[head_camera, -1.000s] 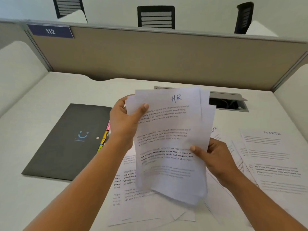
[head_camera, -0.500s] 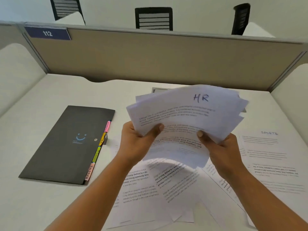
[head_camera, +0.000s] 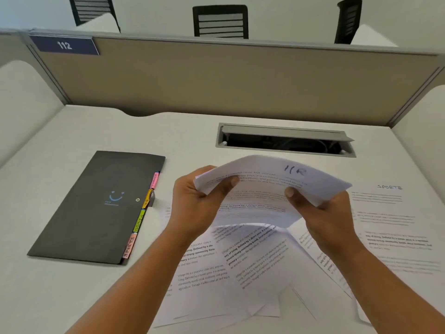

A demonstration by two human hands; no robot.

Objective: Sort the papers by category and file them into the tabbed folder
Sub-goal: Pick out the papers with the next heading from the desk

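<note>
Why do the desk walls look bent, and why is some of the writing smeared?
Head view: the wide lens bows the partition and the desk edges; the held HR stack and the SPORTS sheet at right look blurred; the stack throws a soft shadow on the loose papers beneath.

One folder (head_camera: 96, 208), four coloured tabs (head_camera: 154, 180), one held sheaf (head_camera: 265, 189), two hands (head_camera: 195, 208) (head_camera: 330, 213), three chairs (head_camera: 220, 21), one hatch (head_camera: 284, 141).

Bowed HR stack (head_camera: 265, 189) above scattered papers (head_camera: 240, 273); folder (head_camera: 96, 213) closed.
</note>
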